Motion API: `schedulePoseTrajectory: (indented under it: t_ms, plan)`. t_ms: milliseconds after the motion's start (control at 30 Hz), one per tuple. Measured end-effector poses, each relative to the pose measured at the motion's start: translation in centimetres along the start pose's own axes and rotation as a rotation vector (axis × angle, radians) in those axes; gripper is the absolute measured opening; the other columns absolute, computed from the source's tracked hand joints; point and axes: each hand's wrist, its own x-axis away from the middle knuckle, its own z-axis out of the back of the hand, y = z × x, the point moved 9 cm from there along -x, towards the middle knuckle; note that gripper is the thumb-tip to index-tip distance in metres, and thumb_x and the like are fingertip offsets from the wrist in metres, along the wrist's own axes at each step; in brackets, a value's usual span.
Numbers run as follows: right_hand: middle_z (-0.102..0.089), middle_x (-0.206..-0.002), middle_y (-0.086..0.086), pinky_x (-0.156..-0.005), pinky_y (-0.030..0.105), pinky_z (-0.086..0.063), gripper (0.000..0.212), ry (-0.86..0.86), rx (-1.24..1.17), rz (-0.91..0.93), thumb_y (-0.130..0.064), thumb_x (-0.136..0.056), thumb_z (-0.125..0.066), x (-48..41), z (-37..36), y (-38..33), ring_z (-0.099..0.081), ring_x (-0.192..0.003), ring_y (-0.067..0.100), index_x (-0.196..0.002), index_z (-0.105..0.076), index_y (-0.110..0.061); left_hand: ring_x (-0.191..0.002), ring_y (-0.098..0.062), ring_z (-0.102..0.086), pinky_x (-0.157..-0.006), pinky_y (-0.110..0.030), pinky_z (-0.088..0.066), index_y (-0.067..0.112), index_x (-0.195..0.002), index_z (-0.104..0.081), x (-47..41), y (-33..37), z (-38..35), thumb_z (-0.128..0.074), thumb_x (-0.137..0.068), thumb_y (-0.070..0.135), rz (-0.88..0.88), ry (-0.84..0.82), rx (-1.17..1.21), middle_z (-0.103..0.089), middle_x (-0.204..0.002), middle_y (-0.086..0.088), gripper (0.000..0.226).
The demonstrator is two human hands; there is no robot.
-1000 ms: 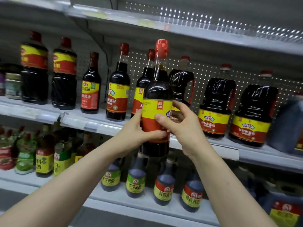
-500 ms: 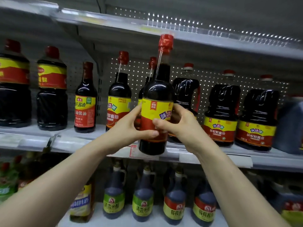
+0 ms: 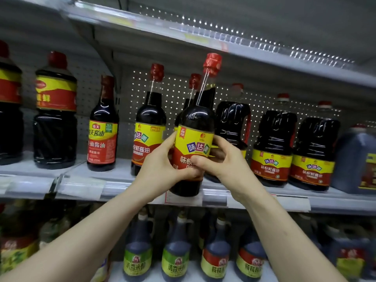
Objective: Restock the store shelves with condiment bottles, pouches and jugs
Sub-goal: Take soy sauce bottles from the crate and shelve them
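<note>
Centre frame, the soy sauce bottle (image 3: 193,127) is gripped by both hands. The left hand (image 3: 160,169) is wrapped round the lower label from the left, with the fingers curled behind the glass and the thumb laid across the front. The right hand (image 3: 221,163) is curled round the same band from the right, its thumb pressed on the red part of the label just above the left thumb.

The bottle is held tilted, its red cap (image 3: 212,62) leaning toward the upper right. Its dark base is seen in front of the price rail of the middle shelf (image 3: 81,186); whether it touches the shelf cannot be told.

Just left, a matching bottle (image 3: 149,127) is stood upright on that shelf. A second bottle (image 3: 194,81) is largely hidden behind the held one, with little more than its cap shown. Immediately right, a handled jug (image 3: 232,123) is partly covered by the right hand. It is followed by two yellow-and-red labelled jugs (image 3: 272,143) (image 3: 313,151) and a grey-blue jug (image 3: 356,159) at the right edge.

Further left, a smaller red-labelled bottle (image 3: 102,127) and two big dark bottles (image 3: 55,110) (image 3: 8,110) are lined up. Along the bottom of the frame, green-labelled bottles (image 3: 137,251) (image 3: 176,255) and red-and-yellow labelled bottles (image 3: 215,253) (image 3: 250,257) are set in a row on the lower shelf. The upper shelf (image 3: 183,35) is seen across the top.
</note>
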Motion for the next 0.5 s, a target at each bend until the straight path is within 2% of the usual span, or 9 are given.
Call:
schedulePoseTrajectory:
  t_ms: [67,233,300,367,500]
  plan:
    - [-0.075,-0.106,-0.014,-0.086,0.031,-0.060,0.046,0.021,0.031,0.015,-0.020,-0.080,-0.084,-0.1,0.2,0.0,-0.071,-0.101,0.006,-0.110,-0.061,-0.045,-0.108,-0.002,-0.063,-0.097,-0.038,-0.053,0.049,-0.136,-0.045,-0.3,-0.1,-0.3,-0.085,-0.060,0.053,0.010,-0.021,0.004,-0.067,-0.117,0.018,0.086]
    - [-0.075,-0.104,-0.015,-0.090,0.039,-0.060,0.045,0.039,0.085,0.034,-0.023,-0.079,-0.085,-0.8,0.4,0.1,-0.071,-0.099,0.007,-0.105,-0.062,-0.051,-0.116,-0.017,-0.059,-0.103,-0.042,-0.048,0.046,-0.135,-0.047,-1.2,-0.5,-0.7,-0.085,-0.064,0.050,0.037,-0.053,-0.045,-0.060,-0.125,-0.003,0.080]
    - [-0.074,-0.104,-0.017,-0.091,0.040,-0.059,0.045,0.034,0.109,0.033,-0.024,-0.079,-0.085,-1.2,0.3,0.2,-0.070,-0.100,0.006,-0.099,-0.061,-0.057,-0.118,-0.018,-0.057,-0.104,-0.042,-0.047,0.047,-0.136,-0.046,-1.2,-0.8,-0.6,-0.086,-0.066,0.047,0.053,-0.038,-0.047,-0.058,-0.127,-0.003,0.081]
    - [-0.074,-0.105,-0.015,-0.092,0.042,-0.059,0.044,0.034,0.113,0.020,-0.025,-0.079,-0.086,-1.7,0.4,0.4,-0.070,-0.101,0.007,-0.102,-0.061,-0.053,-0.122,-0.019,-0.054,-0.104,-0.044,-0.046,0.048,-0.136,-0.046,-1.4,-0.7,-0.5,-0.087,-0.069,0.043,0.059,-0.034,-0.044,-0.058,-0.129,0.000,0.078]
    - [-0.076,-0.107,-0.006,-0.092,0.045,-0.059,0.042,0.026,0.090,-0.024,-0.024,-0.079,-0.086,-2.9,0.6,1.1,-0.071,-0.103,0.014,-0.108,-0.063,-0.043,-0.110,-0.006,-0.061,-0.099,-0.041,-0.052,0.043,-0.131,-0.050,-2.1,-0.7,-0.6,-0.086,-0.073,0.031,0.076,-0.047,0.017,-0.067,-0.116,0.014,0.069]
